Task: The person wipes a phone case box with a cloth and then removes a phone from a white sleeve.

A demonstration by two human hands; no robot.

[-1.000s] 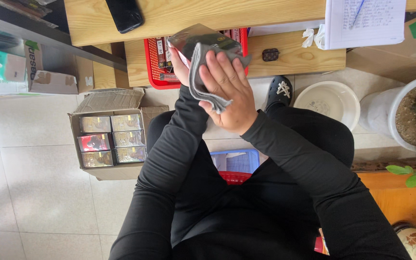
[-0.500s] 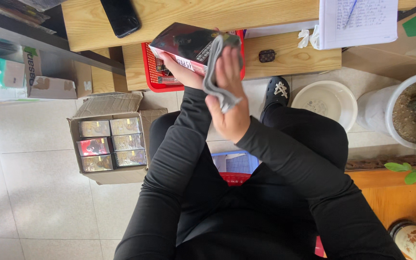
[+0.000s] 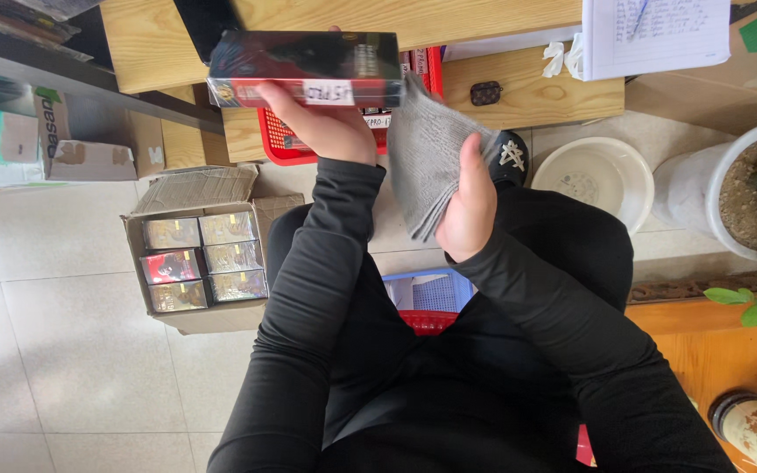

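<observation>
Closest to us, black sleeves run up from the lap, and between the knees sits a blue basket [image 3: 435, 291] over a red one [image 3: 427, 321]. Up the right sleeve we reach the right hand [image 3: 468, 206], fingers curled shut around a folded grey cloth [image 3: 427, 171]; the cloth hangs in front of the palm, its upper corner just beside the box's right end. The left hand [image 3: 326, 131] is raised a little higher, gripping from below a long dark box [image 3: 304, 68] with a glossy wrap and a pale label on its near edge. The box lies level, lengthwise left to right, held up in the air in front of the wooden bench [image 3: 527, 92]. The two hands are apart, each clamped on its own thing.

Out to the left, on the tiled floor, an open cardboard carton [image 3: 199, 263] shows six smaller boxes packed in rows. Beyond the hands a red crate [image 3: 286, 144] pokes out under the box. Far right, we spot a white bowl [image 3: 593, 180] and a potted plant [image 3: 751, 188].
</observation>
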